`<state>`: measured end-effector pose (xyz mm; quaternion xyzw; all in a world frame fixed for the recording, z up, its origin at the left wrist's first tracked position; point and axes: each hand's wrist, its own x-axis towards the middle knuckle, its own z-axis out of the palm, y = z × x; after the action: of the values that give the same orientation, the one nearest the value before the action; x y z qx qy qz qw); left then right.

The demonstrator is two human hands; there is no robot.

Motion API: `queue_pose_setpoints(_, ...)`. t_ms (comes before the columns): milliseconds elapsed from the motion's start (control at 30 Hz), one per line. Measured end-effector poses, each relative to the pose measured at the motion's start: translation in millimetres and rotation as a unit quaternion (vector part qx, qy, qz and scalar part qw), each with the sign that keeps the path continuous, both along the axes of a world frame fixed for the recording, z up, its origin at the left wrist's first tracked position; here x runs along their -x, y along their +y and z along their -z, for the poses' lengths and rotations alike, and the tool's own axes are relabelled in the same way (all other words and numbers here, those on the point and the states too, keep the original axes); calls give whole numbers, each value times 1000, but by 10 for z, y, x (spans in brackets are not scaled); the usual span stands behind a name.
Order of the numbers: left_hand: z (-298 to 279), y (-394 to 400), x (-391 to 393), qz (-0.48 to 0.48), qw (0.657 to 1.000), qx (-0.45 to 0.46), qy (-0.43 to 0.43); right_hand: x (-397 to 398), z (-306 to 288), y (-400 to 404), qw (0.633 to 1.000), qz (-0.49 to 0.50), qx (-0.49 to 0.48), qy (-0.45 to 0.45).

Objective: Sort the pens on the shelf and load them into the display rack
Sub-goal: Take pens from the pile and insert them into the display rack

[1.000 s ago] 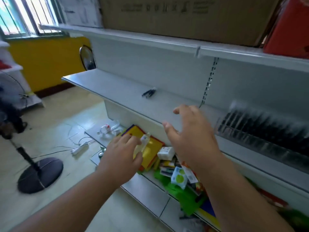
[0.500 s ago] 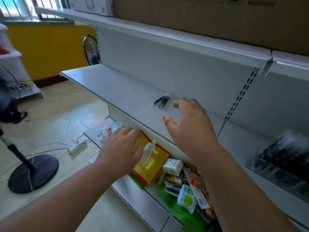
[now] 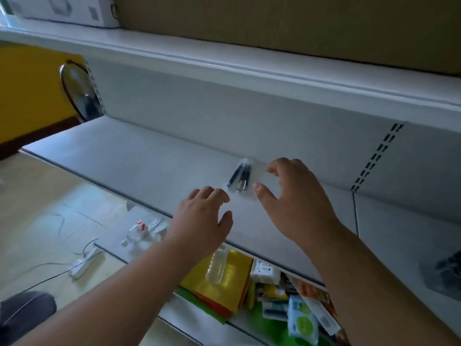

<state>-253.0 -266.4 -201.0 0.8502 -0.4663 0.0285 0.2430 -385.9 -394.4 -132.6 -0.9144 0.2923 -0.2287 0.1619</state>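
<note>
The shelf (image 3: 139,156) is a long white board at about chest height, bare apart from one small cluster, so whatever lies on it is easy to reach from the front edge. Above it sits a big cardboard box (image 3: 287,23); below it a lower shelf is crowded with coloured packets (image 3: 303,320) and a yellow folder (image 3: 224,273). At the far right edge a dark, blurred shape (image 3: 449,268) may be the rack, but it is too smeared to tell.

The pens (image 3: 240,176) lie together near the back of the shelf, three or so dark barrels side by side, possibly in a clear wrap. They sit just between the two reaching hands, which likely explains why both arms are stretched over the front edge.

The right hand (image 3: 296,198) hovers just right of the pens, fingers spread and gently bent, thumb close to their near end, holding nothing and seemingly not yet touching them. The left hand (image 3: 202,221) is lower and nearer the front edge, fingers loosely extended, also empty, apart from the pens.
</note>
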Motion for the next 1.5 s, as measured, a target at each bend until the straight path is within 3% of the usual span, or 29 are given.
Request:
queue_pose_setpoints(467, 154, -832, -947, 98, 992, -76, 15, -514, 88, 97, 993, 122, 6, 0)
queue_pose_setpoints(800, 124, -911, -1129, 72, 989, -132, 5, -612, 203, 26, 992, 123, -11, -11)
queue_pose_setpoints(1067, 34, -1171, -1223, 53, 968, -244, -16, -669, 307, -48, 992, 128, -17, -8)
queue_pose_setpoints(1167, -12, -920, -1261, 44, 979, -194, 40, -730, 370, -108, 990, 137, -31, -7)
queue_pose_setpoints(1233, -39, -682, -1282, 49, 990, -108, 81, -799, 446, -160, 988, 151, -43, 1)
queue_pose_setpoints(1300, -34, -459, -1285, 58, 983, -12, 175, -902, 533, -220, 984, 168, -52, 22)
queue_pose_setpoints(1400, -114, -160, -1195, 89, 900, 119, 410, -1095, 640, -303, 976, 198, -74, 60)
queue_pose_setpoints(1433, -158, -81, -1164, 98, 871, 145, 458, -1155, 678, -331, 972, 208, -77, 77)
queue_pose_setpoints(1500, -236, 57, -1134, 112, 861, 160, 469, -1252, 751, -378, 965, 229, -64, 113)
